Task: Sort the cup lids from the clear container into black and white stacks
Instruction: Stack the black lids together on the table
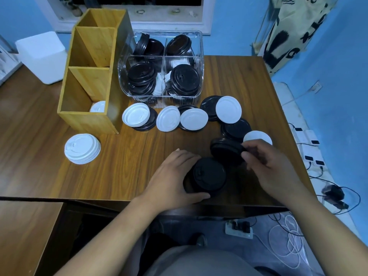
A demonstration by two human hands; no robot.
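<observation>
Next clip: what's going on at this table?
A person is sorting round plastic cup lids on a brown wooden table. The left hand grips a stack of black lids near the front edge. The right hand pinches a smaller bunch of black lids just behind it. A stack of white lids sits to the left. Loose black and white lids lie farther back, and the clear plastic container holds many more.

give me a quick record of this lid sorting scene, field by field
left hand: grips the black stack near the table edge
right hand: pinches tilted black lids beside it
white stack: on the table, far left
clear container: holds black and white lids
loose lids: mixed row before the container
wooden organiser: one white lid in nearest compartment
</observation>
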